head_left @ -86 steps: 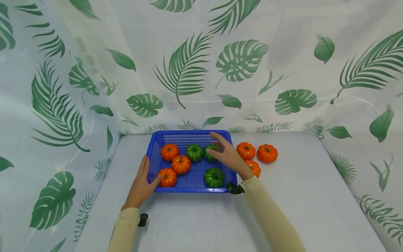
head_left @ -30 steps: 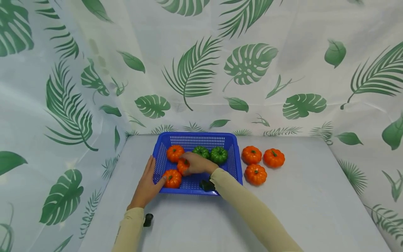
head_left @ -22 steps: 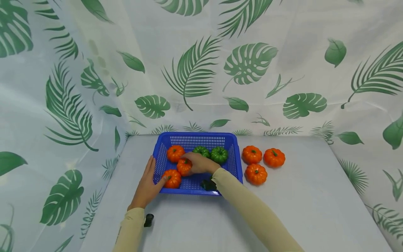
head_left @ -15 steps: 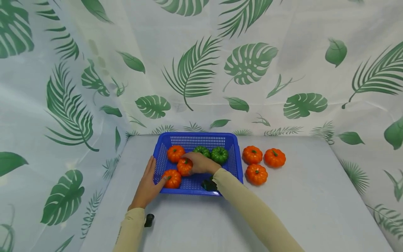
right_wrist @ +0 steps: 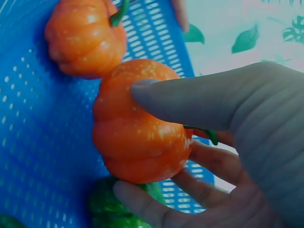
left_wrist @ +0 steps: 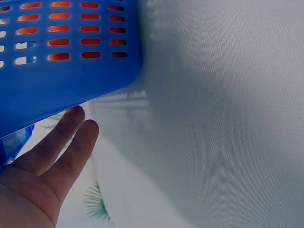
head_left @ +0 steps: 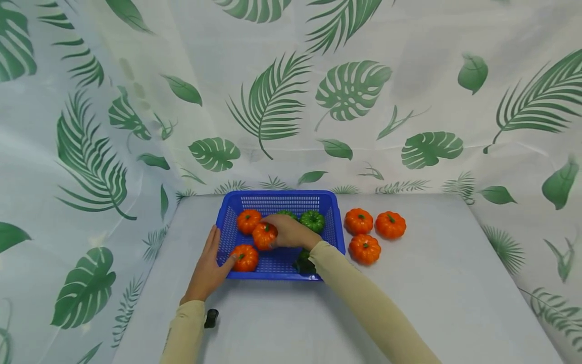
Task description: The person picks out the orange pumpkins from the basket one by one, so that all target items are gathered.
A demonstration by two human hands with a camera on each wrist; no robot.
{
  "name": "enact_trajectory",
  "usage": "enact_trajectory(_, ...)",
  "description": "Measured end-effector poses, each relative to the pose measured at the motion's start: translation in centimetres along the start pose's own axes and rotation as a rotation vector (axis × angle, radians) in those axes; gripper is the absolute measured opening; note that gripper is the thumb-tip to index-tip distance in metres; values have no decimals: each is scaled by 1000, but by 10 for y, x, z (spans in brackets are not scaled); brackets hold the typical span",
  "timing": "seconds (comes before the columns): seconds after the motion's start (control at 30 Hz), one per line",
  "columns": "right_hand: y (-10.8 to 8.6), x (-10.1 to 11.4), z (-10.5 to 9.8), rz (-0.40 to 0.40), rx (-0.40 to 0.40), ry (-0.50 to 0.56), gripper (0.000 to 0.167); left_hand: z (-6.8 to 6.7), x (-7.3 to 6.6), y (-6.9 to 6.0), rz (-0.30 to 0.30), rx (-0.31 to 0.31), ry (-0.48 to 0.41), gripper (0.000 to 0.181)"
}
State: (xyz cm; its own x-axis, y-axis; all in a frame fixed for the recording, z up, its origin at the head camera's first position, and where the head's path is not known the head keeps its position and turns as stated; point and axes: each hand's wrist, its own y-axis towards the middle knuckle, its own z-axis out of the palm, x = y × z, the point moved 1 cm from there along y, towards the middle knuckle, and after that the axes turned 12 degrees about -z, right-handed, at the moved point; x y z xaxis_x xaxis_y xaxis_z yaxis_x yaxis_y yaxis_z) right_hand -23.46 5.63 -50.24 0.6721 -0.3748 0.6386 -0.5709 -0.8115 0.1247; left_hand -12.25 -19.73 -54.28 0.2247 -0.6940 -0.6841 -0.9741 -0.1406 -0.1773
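A blue mesh basket [head_left: 273, 276] holds three orange pumpkins and several green ones. My right hand [head_left: 293, 232] grips the middle orange pumpkin [head_left: 264, 236]; in the right wrist view the thumb lies across this pumpkin [right_wrist: 137, 128] and the fingers curl under it. Another orange pumpkin [right_wrist: 85, 38] is beside it, and a green one [right_wrist: 114, 204] lies below. My left hand [head_left: 206, 270] rests at the basket's left side, fingers straight, thumb over the rim by the front orange pumpkin [head_left: 245, 258]. In the left wrist view, fingers of that hand [left_wrist: 52, 166] touch the basket's edge [left_wrist: 71, 90].
Three orange pumpkins sit on the white table right of the basket: one at the back [head_left: 358, 221], one farther right [head_left: 390, 225], one in front [head_left: 365, 248]. A leaf-patterned sheet [head_left: 291, 167] hangs behind and at the left.
My right hand has moved from above the basket's right side down to the middle orange pumpkin and grips it. The left hand keeps its place. The whole head view has shifted slightly.
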Motion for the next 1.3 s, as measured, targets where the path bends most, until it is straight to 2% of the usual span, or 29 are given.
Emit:
enact_trajectory(0.37,-31,19,-27,20,-42,57,67,0,-1,0,-16,10,4,95)
enact_trajectory(0.77,-79,24,-57,13,-128,64,67,-3,-4,-3,-24,18,11,94)
enact_trajectory(1.03,-121,25,-75,98,-196,85,70,-5,-6,-4,-8,7,8,94)
enact_trajectory(1.3,-165,17,-93,164,-269,39,71,-2,-4,-3,-12,9,5,93)
